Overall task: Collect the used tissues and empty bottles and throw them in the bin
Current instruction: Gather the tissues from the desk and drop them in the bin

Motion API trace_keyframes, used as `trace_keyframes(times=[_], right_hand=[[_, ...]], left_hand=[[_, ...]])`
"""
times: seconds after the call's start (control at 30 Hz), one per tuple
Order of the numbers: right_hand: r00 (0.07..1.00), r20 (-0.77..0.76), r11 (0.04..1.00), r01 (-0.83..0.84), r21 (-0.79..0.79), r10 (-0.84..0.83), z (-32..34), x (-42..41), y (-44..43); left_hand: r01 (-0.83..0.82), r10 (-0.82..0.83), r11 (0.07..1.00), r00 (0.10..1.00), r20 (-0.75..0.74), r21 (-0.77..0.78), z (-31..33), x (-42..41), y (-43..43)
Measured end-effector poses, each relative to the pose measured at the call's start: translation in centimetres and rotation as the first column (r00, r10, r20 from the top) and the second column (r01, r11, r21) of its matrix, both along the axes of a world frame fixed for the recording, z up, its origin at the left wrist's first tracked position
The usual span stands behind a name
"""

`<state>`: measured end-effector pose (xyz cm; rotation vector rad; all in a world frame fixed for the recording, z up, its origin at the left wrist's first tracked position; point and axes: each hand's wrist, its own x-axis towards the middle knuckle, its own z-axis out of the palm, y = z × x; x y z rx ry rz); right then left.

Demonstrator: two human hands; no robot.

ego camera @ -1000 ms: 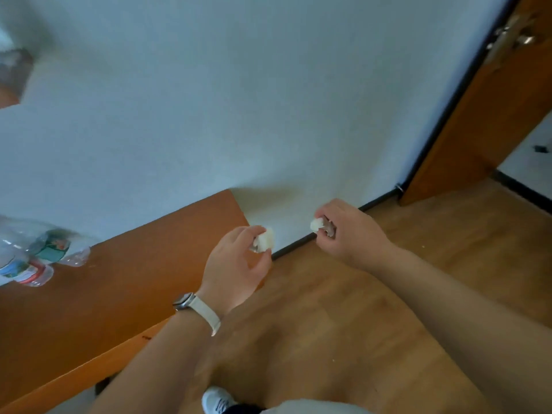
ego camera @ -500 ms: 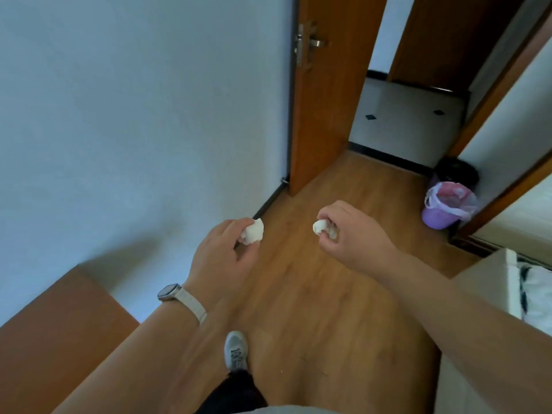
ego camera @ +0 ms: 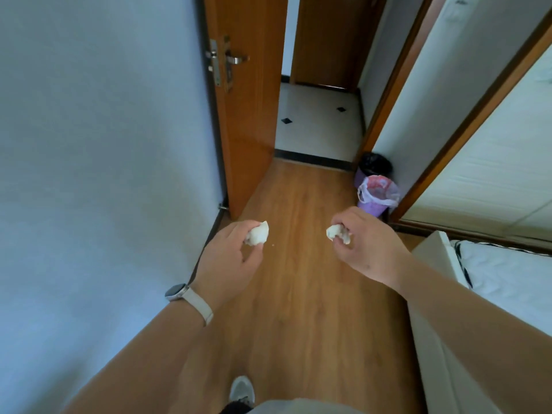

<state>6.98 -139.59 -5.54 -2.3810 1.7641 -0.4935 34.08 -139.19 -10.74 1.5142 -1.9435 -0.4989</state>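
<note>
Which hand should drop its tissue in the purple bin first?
Probably the right hand: it holds a tissue on the side of the purple bin. The left hand holds another tissue by the wall.

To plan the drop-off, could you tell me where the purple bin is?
In the head view, the purple bin stands ahead on the right, just before a black-lined bin.

The left hand (ego camera: 230, 258) pinches a crumpled white tissue (ego camera: 257, 233), and the right hand (ego camera: 369, 245) grips a second tissue wad (ego camera: 336, 232), both held out over the wooden floor (ego camera: 301, 294). Ahead by the right wall stands a purple bin (ego camera: 377, 194) lined with a pale bag, a black-lined bin (ego camera: 375, 165) just behind it, near the open wooden door (ego camera: 248, 115).
</note>
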Motion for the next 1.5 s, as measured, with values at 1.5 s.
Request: trace_keyframes(times=[1.5], right_hand=[[0.792,0.224,0.817,0.577,0.028,-0.567,-7.1,-28.6,-36.9]], left_hand=[[0.511,-0.519,0.853,0.853,0.062,0.111,0.4,-32.0,-50.1]])
